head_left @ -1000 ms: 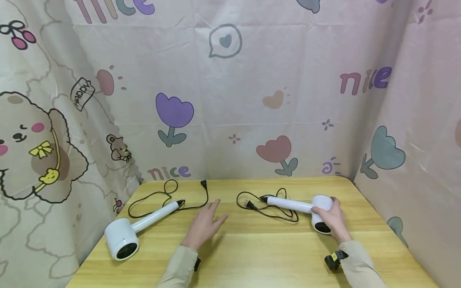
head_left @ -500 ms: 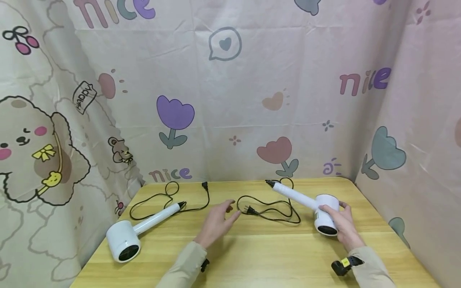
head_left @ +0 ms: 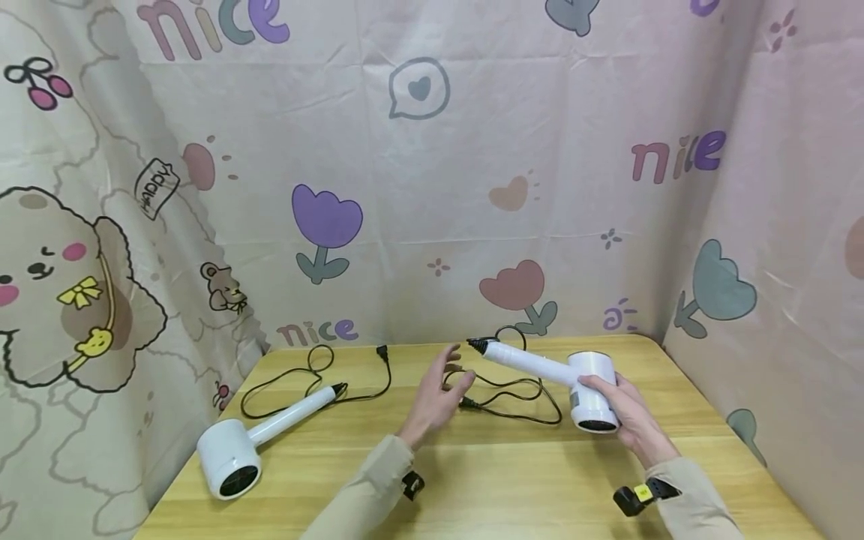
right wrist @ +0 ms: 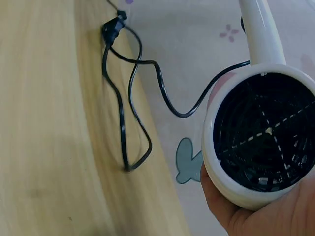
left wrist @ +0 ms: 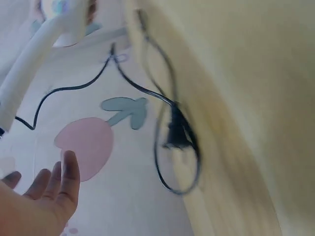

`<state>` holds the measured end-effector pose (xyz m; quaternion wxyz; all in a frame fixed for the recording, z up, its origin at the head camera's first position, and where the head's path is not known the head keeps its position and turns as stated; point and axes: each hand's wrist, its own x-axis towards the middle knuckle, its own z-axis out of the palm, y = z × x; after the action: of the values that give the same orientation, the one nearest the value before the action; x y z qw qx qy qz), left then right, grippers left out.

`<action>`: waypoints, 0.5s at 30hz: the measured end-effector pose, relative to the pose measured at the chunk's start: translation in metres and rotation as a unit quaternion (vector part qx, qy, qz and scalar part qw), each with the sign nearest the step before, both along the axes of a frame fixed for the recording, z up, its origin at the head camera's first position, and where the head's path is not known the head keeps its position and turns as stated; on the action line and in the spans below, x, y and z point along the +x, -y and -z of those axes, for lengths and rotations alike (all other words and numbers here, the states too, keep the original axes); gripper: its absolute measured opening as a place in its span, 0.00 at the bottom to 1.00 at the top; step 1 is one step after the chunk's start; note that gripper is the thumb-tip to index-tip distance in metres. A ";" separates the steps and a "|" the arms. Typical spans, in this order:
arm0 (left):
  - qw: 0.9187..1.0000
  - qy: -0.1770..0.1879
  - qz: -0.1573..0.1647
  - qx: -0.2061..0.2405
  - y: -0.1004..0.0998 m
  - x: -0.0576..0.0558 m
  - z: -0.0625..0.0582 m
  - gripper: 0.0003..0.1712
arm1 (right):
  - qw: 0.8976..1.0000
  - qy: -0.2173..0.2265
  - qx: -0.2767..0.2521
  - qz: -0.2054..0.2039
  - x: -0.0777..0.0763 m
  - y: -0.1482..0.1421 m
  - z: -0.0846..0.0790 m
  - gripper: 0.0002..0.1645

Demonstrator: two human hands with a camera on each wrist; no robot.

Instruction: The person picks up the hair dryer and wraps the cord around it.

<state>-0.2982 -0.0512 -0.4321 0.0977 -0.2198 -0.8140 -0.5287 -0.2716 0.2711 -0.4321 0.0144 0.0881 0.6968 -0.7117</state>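
Note:
My right hand (head_left: 631, 416) grips the head of a white hair dryer (head_left: 592, 375) and holds it up off the table, its handle pointing left and slightly upward. In the right wrist view the dryer's dark round grille (right wrist: 266, 132) faces the camera, with fingers and palm around the rim. My left hand (head_left: 435, 397) hovers with fingers spread just left of the handle's black cord end, touching nothing. From the left wrist, the white handle (left wrist: 29, 64) appears above those relaxed fingers. The dryer's black cord (head_left: 520, 418) lies looped on the table, its plug (left wrist: 177, 128) partly behind the left hand.
A second white hair dryer (head_left: 229, 454) lies at the table's left side, its handle toward the back middle. Its black cord (head_left: 277, 369) loops behind it, ending in a plug (head_left: 382, 352) near the back edge. Printed curtains (head_left: 418, 165) hang behind and beside the wooden table (head_left: 513, 487).
The right hand has lifted the right hair dryer from the table, tilted its handle up and brought it slightly left. The left hand has moved right and forward, toward the handle's end.

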 end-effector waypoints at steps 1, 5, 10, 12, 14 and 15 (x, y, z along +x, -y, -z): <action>1.000 -0.007 0.007 0.012 -0.002 -0.002 -0.003 0.36 | 1.000 -0.003 -0.001 -0.007 0.001 0.001 -0.002 0.48; 0.998 -0.027 0.043 0.037 -0.009 -0.006 -0.013 0.32 | 0.999 -0.021 0.011 -0.029 0.003 0.002 -0.007 0.46; 0.990 -0.012 0.112 0.084 -0.015 -0.011 -0.020 0.26 | 0.998 -0.036 0.045 -0.035 0.005 0.003 -0.011 0.46; 0.983 0.008 0.149 0.105 -0.017 -0.013 -0.020 0.27 | 0.997 -0.038 0.053 -0.037 0.005 0.003 -0.012 0.46; 0.975 0.027 0.178 0.129 -0.019 -0.015 -0.018 0.32 | 0.997 -0.046 0.059 -0.036 0.005 0.003 -0.013 0.45; 0.972 0.038 0.185 0.137 -0.020 -0.016 -0.017 0.34 | 0.996 -0.050 0.062 -0.033 0.004 0.003 -0.014 0.45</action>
<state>-0.3141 -0.0313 -0.4149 -0.0037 -0.3310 -0.6820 -0.6521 -0.2672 0.2681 -0.4179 -0.0026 0.0301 0.7420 -0.6698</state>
